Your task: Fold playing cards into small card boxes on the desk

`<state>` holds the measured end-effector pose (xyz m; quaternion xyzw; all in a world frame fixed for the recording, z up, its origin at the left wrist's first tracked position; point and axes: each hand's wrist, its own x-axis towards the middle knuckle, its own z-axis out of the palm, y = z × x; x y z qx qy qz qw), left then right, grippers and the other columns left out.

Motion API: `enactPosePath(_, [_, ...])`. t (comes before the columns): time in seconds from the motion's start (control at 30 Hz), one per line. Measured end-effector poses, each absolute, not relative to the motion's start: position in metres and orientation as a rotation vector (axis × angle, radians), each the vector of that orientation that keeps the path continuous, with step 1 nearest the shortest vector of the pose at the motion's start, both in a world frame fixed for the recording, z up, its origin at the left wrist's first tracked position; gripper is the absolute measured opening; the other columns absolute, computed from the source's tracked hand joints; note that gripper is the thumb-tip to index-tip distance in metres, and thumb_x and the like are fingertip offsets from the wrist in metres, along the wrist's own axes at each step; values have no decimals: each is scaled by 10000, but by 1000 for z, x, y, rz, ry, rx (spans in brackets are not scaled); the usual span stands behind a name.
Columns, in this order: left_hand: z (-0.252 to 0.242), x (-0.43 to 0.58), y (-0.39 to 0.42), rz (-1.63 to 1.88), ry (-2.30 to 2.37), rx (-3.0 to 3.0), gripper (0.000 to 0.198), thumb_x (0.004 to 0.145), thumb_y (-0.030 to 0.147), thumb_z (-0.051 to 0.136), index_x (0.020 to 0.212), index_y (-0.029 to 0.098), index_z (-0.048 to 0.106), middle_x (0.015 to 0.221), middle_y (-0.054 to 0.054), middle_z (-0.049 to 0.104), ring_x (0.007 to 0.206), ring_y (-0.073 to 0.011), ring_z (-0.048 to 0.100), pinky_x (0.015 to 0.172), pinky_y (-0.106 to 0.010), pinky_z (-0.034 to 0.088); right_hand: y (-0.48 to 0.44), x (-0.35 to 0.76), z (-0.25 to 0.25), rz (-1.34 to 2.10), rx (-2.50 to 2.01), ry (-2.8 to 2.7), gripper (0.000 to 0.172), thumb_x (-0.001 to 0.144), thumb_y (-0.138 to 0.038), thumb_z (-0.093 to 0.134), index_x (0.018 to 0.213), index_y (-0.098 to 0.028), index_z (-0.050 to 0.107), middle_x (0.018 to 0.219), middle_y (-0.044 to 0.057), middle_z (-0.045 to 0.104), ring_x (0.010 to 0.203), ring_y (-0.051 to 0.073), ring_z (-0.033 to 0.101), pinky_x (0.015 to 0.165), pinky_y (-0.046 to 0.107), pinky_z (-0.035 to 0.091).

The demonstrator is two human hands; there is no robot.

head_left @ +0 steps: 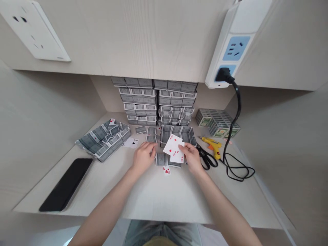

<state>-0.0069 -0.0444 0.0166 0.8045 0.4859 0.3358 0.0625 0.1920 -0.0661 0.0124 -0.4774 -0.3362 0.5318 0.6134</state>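
Observation:
My right hand (192, 158) pinches a few playing cards (173, 147) between thumb and fingers, fanned with their red diamond faces toward me. Loosely bent, the fingers of my left hand (144, 155) show nothing in them, and the thumb stands slightly apart. Between the hands, face-down cards (161, 159) lie on the desk, with a red eight (167, 171) nearer me. Behind the held cards sits a grey tray made of cards (189, 133), partly hidden. A face-up card with black clubs (132, 142) lies left of my left hand.
Stacked card-built boxes (139, 99) line the back. A larger card tray (104, 140) and a black phone (67, 184) are at left. To the right are black scissors (207, 159), a yellow glue gun (214, 145), its black cord (238, 167) and packed card decks (217, 121).

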Motion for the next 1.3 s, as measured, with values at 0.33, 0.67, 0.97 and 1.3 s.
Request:
enactPosePath(0.33, [10, 13, -55, 970, 1294, 1886, 274, 780, 412, 481, 715, 164, 578, 586, 18, 599, 516, -91, 517, 518, -199, 409, -69, 189, 15, 1260, -1050, -963, 255, 652, -375, 668, 717, -182, 514, 484, -63, 541, 390, 59, 437, 371, 170, 329])
enactPosePath(0.67, [10, 12, -46, 1046, 1222, 1348, 296, 631, 424, 633, 647, 140, 550, 497, 28, 558, 407, -75, 475, 415, -188, 392, -67, 186, 10, 1265, -956, -987, 281, 703, -403, 626, 733, -207, 427, 533, -39, 601, 500, 130, 601, 542, 269, 501])
enactPosePath(0.97, [9, 13, -48, 906, 1167, 1373, 333, 648, 459, 611, 596, 151, 494, 449, 44, 527, 392, -75, 465, 404, -182, 367, -69, 188, 13, 1348, -935, -1006, 322, 649, -320, 685, 811, -218, 426, 605, -51, 593, 554, 113, 577, 458, 198, 424])
enactPosePath(1.3, [14, 12, -52, 764, 1231, 1517, 456, 701, 553, 499, 483, 153, 505, 411, 10, 547, 373, -90, 486, 431, -201, 379, -69, 185, 8, 1388, -895, -985, 293, 635, -289, 701, 771, -205, 456, 658, -45, 629, 579, 96, 556, 578, 215, 410])
